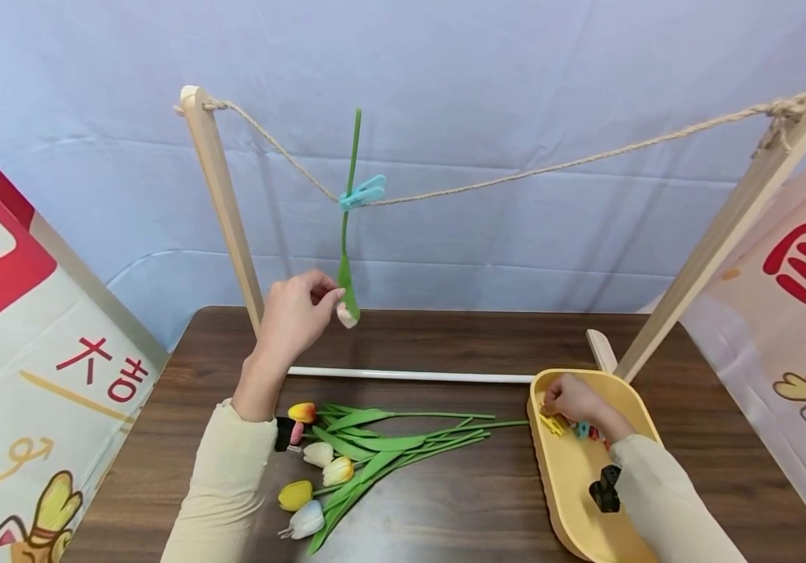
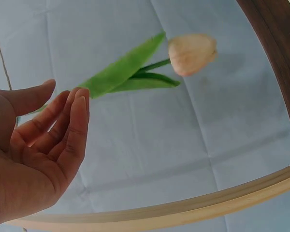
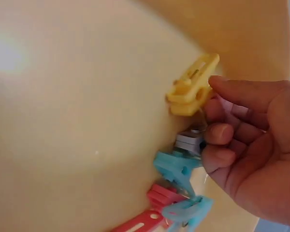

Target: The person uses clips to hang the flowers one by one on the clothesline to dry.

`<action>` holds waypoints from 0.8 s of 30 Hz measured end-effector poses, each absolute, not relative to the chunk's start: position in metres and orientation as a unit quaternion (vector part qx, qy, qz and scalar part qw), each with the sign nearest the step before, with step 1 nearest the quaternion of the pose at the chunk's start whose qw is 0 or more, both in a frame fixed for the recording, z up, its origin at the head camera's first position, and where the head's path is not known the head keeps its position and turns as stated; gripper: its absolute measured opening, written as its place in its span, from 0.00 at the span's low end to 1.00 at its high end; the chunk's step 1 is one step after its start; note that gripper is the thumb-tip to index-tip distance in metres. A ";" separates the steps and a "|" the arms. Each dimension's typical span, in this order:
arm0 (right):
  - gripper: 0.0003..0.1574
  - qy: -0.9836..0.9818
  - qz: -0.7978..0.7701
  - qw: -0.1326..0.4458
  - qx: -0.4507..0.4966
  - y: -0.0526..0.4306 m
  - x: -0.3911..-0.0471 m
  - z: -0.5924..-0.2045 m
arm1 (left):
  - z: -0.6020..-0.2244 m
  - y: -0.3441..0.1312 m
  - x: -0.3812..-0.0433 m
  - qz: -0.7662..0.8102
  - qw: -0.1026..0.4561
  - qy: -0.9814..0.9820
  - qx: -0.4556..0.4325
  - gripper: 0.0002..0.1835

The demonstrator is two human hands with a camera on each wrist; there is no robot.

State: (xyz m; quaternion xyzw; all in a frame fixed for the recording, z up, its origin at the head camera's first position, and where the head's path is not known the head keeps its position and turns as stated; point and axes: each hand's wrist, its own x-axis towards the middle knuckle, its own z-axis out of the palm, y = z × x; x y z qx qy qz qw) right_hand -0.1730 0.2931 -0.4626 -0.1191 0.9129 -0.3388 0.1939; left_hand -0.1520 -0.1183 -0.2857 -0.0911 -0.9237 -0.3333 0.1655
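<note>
One tulip pegged on the rope, a yellow clothespin in the fingers

The tulip point(image 1: 345, 234) hangs flower-down from the rope point(image 1: 473, 185), its stem gripped by a light-blue clothespin point(image 1: 367, 191). The left hand point(image 1: 300, 309) is beside its lower leaf, thumb and fingers apart; whether a fingertip touches the leaf I cannot tell. The right hand point(image 3: 256, 145), inside the yellow tray point(image 1: 567, 477), pinches a yellow clothespin point(image 3: 193, 87) between thumb and fingers.

The step in hand looks like picking out a clothespin while the hung tulip is left to its clip. The next move would call for lifting the yellow one clear of its neighbours (a blue clothespin point(image 3: 176, 166) lies close by) and pairing it with one of the loose tulips point(image 1: 374, 443) on the desk point(image 1: 431, 508).

A grey clothespin point(image 3: 187, 141) is partly covered by the right fingers, a pink flower point(image 1: 296, 433) is half hidden at the left cuff, and the tray's near end is cut off.
</note>
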 end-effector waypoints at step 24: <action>0.03 0.813 -0.511 0.179 -0.214 0.262 -0.173 -0.360 | -0.332 -0.062 -0.147 -0.308 0.038 -0.924 -0.224 0.05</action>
